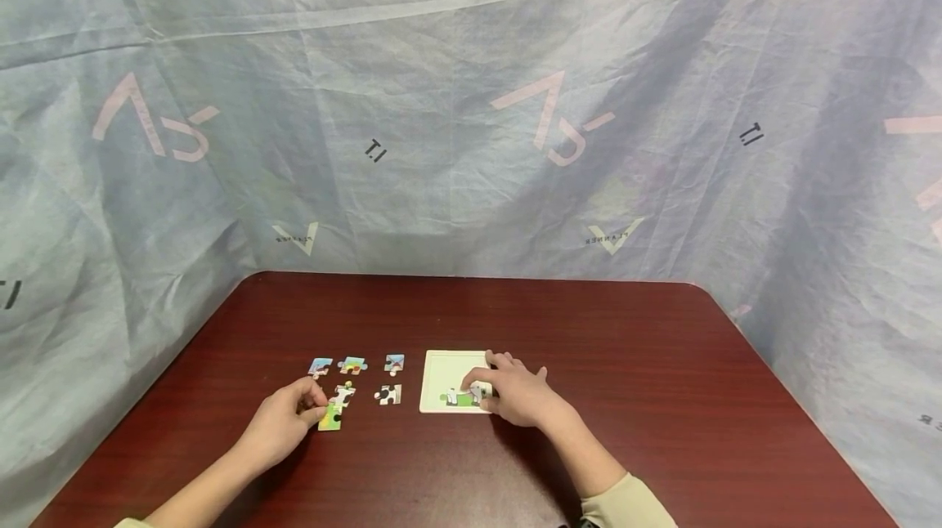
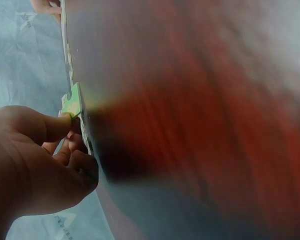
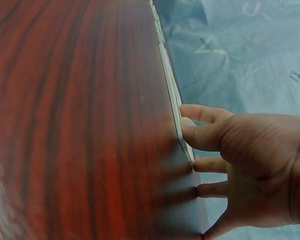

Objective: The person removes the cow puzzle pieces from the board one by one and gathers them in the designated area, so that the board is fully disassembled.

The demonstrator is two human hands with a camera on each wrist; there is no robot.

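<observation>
My left hand (image 1: 283, 422) pinches a green-and-yellow jigsaw piece (image 1: 330, 419) between thumb and fingers, low over the table. In the left wrist view that green piece (image 2: 72, 101) stands tilted above the thumb tip. A white-and-black piece (image 1: 343, 396) lies right behind it. My right hand (image 1: 521, 396) rests with spread fingers on the right side of a cream puzzle tray (image 1: 444, 366). Its thumb and index finger touch the tray area, while other fingertips reach the table beyond its right edge. Joined pieces with green and white (image 1: 462, 399) lie along the tray's near side, partly hidden by the fingers.
Loose jigsaw pieces lie left of the tray: one (image 1: 320, 366) at the far left, a colourful one (image 1: 353, 365), another (image 1: 394, 363) and a black-and-white one (image 1: 388, 395). The dark red table (image 1: 589, 332) meets a grey printed cloth (image 1: 456, 185) behind.
</observation>
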